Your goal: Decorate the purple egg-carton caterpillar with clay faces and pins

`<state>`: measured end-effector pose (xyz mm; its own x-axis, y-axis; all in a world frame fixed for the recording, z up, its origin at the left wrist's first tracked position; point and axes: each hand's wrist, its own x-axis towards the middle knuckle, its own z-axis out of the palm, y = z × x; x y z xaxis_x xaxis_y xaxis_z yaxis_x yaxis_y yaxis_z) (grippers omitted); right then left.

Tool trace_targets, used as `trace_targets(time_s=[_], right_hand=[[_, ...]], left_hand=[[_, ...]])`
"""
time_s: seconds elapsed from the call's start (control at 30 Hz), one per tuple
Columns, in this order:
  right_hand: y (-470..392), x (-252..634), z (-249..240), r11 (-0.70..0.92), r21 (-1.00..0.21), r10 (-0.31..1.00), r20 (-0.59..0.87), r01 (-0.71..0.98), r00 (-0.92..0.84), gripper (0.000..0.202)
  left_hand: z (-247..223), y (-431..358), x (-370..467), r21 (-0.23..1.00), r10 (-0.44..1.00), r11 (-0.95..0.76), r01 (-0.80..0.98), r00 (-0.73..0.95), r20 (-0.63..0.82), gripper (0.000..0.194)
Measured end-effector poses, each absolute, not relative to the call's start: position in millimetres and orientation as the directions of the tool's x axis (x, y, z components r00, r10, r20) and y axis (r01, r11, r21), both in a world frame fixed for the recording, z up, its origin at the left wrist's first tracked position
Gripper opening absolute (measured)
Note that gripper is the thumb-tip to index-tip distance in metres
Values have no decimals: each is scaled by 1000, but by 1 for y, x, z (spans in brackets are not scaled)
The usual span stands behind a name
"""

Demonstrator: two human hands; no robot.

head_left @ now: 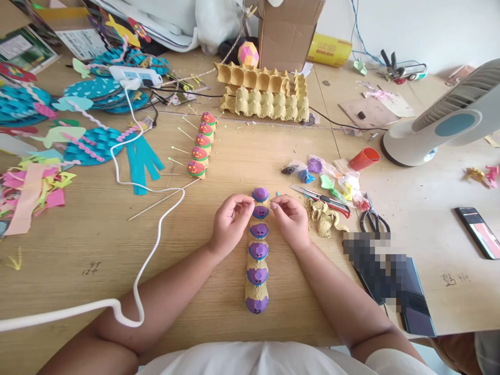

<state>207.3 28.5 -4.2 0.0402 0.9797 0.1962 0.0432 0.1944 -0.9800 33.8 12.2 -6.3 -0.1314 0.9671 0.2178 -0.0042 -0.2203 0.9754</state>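
Note:
A strip of egg-carton cups [258, 253] lies lengthwise in front of me, its domes covered in purple clay with blue edges and small dark faces. At the left of its far end, my left hand [233, 221] is closed, thumb and forefinger pinched by the second dome. Opposite it, my right hand [291, 221] is curled the same way, its thumb and fingertips close together near that dome. Whatever either pinch holds is too small to make out. A tiny blue bit [278, 193] lies just beyond my right fingers.
A red-and-green cup strip [201, 146] with pins stands further left. Egg cartons [269, 101] lie behind. To the right are clay bags [328, 179], a utility knife [322, 199], carton scraps [324, 217], scissors [374, 216], phones and a fan [441, 114]. A white cable [158, 234] crosses left.

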Motion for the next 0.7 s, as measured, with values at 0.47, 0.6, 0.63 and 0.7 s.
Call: trace_targets(time_s=[0.47, 0.6, 0.63, 0.7], right_hand=[[24, 213, 2, 195, -973, 979, 185, 127, -83, 59], [23, 213, 6, 329, -934, 935, 301, 142, -185, 55], [23, 213, 6, 359, -922, 922, 326, 145, -208, 53], [23, 212, 7, 406, -902, 898, 363, 150, -250, 51]], left_hand=[[-2, 10, 32, 921, 933, -360, 147, 65, 354, 13], [1, 9, 31, 862, 884, -466, 200, 156, 442, 13], [0, 9, 31, 853, 876, -480, 204, 158, 455, 14], [0, 9, 31, 842, 866, -499, 205, 158, 475, 13]])
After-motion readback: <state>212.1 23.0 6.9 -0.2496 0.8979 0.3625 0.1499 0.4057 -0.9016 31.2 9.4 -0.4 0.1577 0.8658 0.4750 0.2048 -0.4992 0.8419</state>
